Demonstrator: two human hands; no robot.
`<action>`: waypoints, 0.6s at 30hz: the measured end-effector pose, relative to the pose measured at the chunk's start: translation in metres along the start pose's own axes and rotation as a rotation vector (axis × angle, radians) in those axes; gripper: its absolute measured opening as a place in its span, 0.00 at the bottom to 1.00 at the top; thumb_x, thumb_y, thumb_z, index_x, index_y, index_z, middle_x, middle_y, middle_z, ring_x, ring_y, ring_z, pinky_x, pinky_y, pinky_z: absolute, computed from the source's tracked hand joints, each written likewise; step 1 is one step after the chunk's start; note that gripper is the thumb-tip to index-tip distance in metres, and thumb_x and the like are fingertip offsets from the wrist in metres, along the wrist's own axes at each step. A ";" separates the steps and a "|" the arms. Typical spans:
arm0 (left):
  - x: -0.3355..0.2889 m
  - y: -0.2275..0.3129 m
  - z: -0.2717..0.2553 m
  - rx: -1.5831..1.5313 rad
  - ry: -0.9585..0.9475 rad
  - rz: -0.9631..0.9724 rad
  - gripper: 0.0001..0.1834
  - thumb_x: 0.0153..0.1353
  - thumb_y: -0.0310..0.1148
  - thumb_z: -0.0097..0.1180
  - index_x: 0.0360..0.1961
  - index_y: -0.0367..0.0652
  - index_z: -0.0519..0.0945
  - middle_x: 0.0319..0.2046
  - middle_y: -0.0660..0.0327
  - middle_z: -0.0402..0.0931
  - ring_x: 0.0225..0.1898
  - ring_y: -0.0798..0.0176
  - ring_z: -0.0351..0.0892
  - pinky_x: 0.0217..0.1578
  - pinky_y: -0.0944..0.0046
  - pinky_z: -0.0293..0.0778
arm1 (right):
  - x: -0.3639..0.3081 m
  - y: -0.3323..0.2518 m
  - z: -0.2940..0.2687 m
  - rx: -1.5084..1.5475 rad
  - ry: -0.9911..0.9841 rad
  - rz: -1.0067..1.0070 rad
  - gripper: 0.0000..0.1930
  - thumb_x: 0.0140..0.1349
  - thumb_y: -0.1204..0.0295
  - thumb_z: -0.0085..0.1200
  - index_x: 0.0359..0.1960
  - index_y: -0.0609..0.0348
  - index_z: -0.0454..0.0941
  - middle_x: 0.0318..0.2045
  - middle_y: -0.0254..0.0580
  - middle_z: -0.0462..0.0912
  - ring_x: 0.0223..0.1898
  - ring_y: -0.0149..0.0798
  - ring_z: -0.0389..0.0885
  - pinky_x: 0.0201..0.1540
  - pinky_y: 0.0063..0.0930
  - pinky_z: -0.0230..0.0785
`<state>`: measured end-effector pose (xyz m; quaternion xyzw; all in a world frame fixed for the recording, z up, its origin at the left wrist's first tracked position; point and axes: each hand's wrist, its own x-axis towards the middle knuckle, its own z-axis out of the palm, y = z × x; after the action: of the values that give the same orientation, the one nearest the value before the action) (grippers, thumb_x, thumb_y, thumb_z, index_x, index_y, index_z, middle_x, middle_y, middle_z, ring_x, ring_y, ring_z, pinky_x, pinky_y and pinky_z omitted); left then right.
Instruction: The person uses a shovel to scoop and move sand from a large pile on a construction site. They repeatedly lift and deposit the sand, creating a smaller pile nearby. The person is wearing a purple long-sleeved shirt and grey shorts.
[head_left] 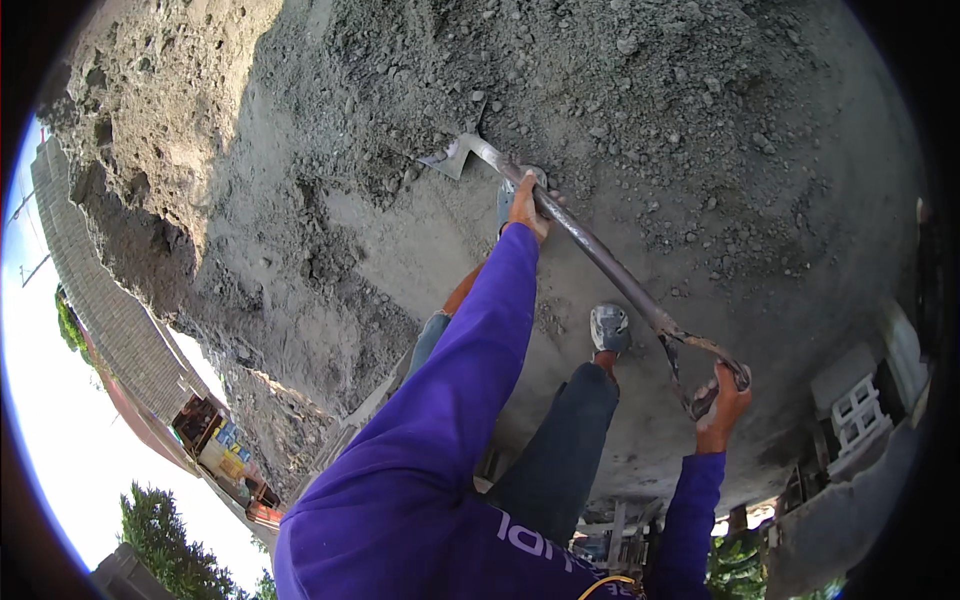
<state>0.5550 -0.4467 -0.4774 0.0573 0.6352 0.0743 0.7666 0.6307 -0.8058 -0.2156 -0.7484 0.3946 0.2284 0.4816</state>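
A shovel [612, 265] slants across the view, its metal shaft running from upper left to lower right. My left hand [526, 208] is closed round the lower shaft, not far above the blade. At the other end my right hand [728, 405] grips the open, D-shaped handle. The blade [448, 158] rests at the edge of a heap of grey, crumbly sand-like material [640, 80], partly sunk in it or hidden by it. One of my shoes [610, 328] stands on the dusty ground below the shaft; the other is partly covered by my left hand.
A rough earth bank [150, 120], partly sunlit, rises at the left. Beyond it is a tiled roof [110, 270]. At the right lie pale openwork blocks [858, 415] beside a grey slab. Loose stones are scattered over the heap.
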 end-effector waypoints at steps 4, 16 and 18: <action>0.012 -0.024 0.042 0.378 0.336 0.039 0.20 0.62 0.36 0.61 0.48 0.35 0.69 0.32 0.53 0.76 0.29 0.53 0.80 0.31 0.44 0.79 | 0.000 0.007 -0.020 0.057 0.023 0.106 0.03 0.57 0.76 0.59 0.30 0.56 0.76 0.20 0.30 0.71 0.14 0.26 0.66 0.17 0.25 0.58; -0.130 -0.072 -0.009 0.945 0.287 0.604 0.22 0.56 0.30 0.61 0.47 0.31 0.67 0.33 0.48 0.75 0.28 0.52 0.80 0.24 0.55 0.79 | -0.092 0.154 -0.145 0.502 -0.035 0.698 0.04 0.56 0.70 0.57 0.28 0.48 0.74 0.15 0.31 0.70 0.13 0.37 0.69 0.17 0.32 0.63; -0.153 -0.093 -0.005 1.220 0.343 0.793 0.27 0.55 0.36 0.62 0.47 0.30 0.65 0.34 0.42 0.76 0.29 0.44 0.81 0.31 0.50 0.78 | -0.102 0.178 -0.167 0.506 -0.188 0.772 0.04 0.58 0.67 0.56 0.28 0.48 0.74 0.15 0.30 0.71 0.13 0.37 0.70 0.18 0.35 0.65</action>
<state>0.5263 -0.5665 -0.3474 0.6847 0.6060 -0.0127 0.4048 0.4207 -0.9584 -0.1665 -0.3822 0.6420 0.3541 0.5625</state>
